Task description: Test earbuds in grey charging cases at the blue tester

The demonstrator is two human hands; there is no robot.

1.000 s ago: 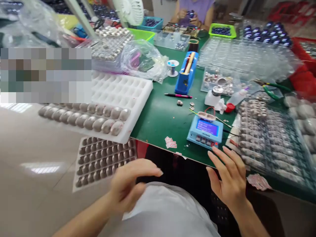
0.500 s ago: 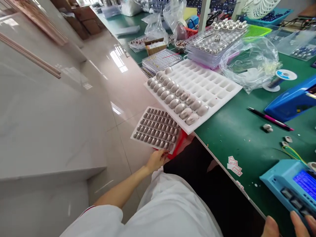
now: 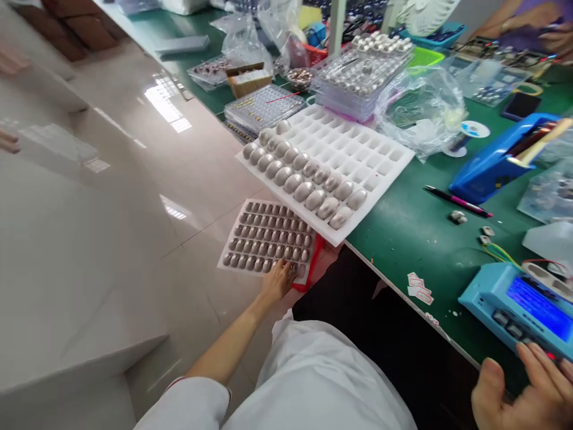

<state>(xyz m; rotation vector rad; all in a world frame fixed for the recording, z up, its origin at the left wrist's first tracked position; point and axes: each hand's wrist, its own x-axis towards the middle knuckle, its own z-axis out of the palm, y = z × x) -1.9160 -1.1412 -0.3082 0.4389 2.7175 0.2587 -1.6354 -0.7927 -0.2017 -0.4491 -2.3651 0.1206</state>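
Observation:
A lower white tray (image 3: pixel 222 264), filled with rows of silver egg-shaped pieces (image 3: pixel 264 234), rests on something red below the table's edge. My left hand (image 3: pixel 276 283) reaches down to its near row, fingers bent together around one piece; the fingertips are partly hidden among the pieces. At lower right, my right hand (image 3: pixel 521 391) is open, thumb and fingers apart, fingertips by the front edge of a light blue device (image 3: pixel 486 298) with a lit screen. An upper white tray (image 3: pixel 340 235) overhangs the table edge, with silver pieces in its left rows and bare pockets behind.
On the green table (image 3: pixel 389 239) lie a pen (image 3: pixel 459 201), paper labels (image 3: pixel 419 289), a wire spool (image 3: pixel 474 129) and a blue holder (image 3: pixel 478 170). Stacked clear trays (image 3: pixel 344 98) and plastic bags (image 3: pixel 421 110) stand behind. Another person's hands (image 3: pixel 555 36) are at far right.
My left hand has moved from the lower tray's near right corner onto its near row. My right hand has come further into view beside the device. The view has shifted to the right.

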